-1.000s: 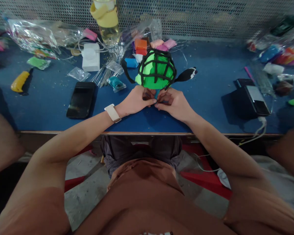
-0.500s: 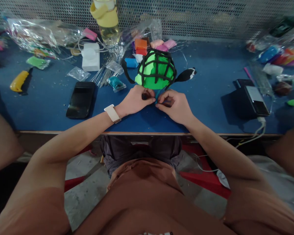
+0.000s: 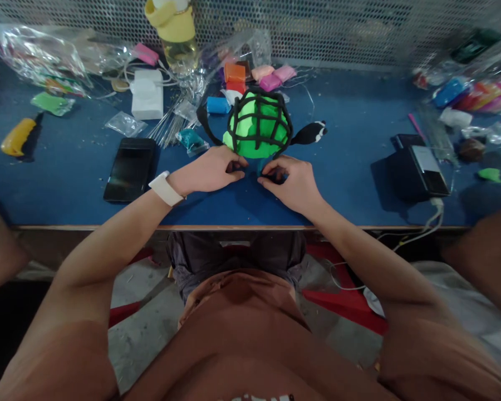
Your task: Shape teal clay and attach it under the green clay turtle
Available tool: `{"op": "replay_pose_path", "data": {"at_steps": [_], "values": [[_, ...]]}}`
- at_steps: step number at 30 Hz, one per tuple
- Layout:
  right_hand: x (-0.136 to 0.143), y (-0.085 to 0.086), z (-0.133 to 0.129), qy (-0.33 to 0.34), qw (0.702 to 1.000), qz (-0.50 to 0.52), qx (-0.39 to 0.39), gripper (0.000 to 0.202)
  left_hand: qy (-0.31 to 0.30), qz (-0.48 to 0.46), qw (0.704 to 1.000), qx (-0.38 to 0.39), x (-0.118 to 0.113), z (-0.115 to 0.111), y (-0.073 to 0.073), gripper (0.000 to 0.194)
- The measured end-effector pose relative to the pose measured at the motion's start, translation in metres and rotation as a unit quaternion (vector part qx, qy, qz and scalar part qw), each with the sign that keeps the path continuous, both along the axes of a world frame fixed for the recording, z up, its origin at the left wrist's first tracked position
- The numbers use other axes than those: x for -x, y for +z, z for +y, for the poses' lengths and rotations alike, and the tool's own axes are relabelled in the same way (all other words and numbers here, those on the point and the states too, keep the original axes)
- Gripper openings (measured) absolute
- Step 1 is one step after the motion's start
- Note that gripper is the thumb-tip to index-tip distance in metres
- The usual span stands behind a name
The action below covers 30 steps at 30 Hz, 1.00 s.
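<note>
A bright green domed model (image 3: 259, 129) crossed by black strips stands on the blue table, with a curved black piece at its left and a black piece with a white-marked tip (image 3: 312, 132) at its right. Below its front edge hangs a narrow blue piece (image 3: 259, 166). My right hand (image 3: 290, 181) pinches this blue piece between thumb and fingers. My left hand (image 3: 217, 170) is just left of it, under the model's left front edge, its thumb and forefinger slightly apart with nothing visible between them.
A black phone (image 3: 130, 170) lies left of my left wrist, a yellow cutter (image 3: 19, 137) farther left. Behind are a white box (image 3: 147, 96), thin wires, clay packets and a yellow-topped bottle (image 3: 177, 28). A dark box-shaped device (image 3: 417, 172) with a cable stands at the right.
My left hand has moved left, away from the blue piece and from my right hand, and its fingertips have parted. The whole view has shifted slightly.
</note>
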State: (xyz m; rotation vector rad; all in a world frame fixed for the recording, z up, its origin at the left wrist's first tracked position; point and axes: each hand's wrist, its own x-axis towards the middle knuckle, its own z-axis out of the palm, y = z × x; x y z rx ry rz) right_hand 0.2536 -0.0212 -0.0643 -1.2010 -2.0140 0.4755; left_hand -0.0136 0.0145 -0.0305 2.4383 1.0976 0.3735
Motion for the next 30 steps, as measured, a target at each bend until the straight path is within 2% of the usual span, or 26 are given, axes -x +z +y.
{"op": "replay_pose_path", "data": {"at_steps": [9,13,17,19,23,30], "values": [[0.000,0.001,-0.001,0.001,1.000,-0.021,-0.004,0.006,0.073,0.011,0.995,-0.068,0.006,-0.017,0.001,0.031],[-0.001,0.002,-0.003,0.004,1.000,-0.025,0.001,0.006,0.091,0.027,0.991,-0.096,0.007,-0.028,0.005,0.031],[-0.005,0.001,-0.009,-0.003,0.999,-0.044,-0.018,0.009,0.116,0.051,0.980,-0.151,0.009,-0.039,0.002,0.037],[-0.008,0.000,-0.013,0.008,0.998,-0.057,-0.036,0.010,0.091,0.051,0.980,-0.168,0.007,-0.045,-0.002,0.041],[-0.010,-0.002,-0.021,0.012,0.994,-0.088,-0.066,0.016,0.000,0.024,0.982,-0.188,0.003,-0.050,-0.009,0.039],[-0.008,-0.001,-0.023,0.040,0.994,-0.089,-0.055,0.025,-0.052,0.044,0.981,-0.183,-0.003,-0.054,-0.008,0.041]]}}
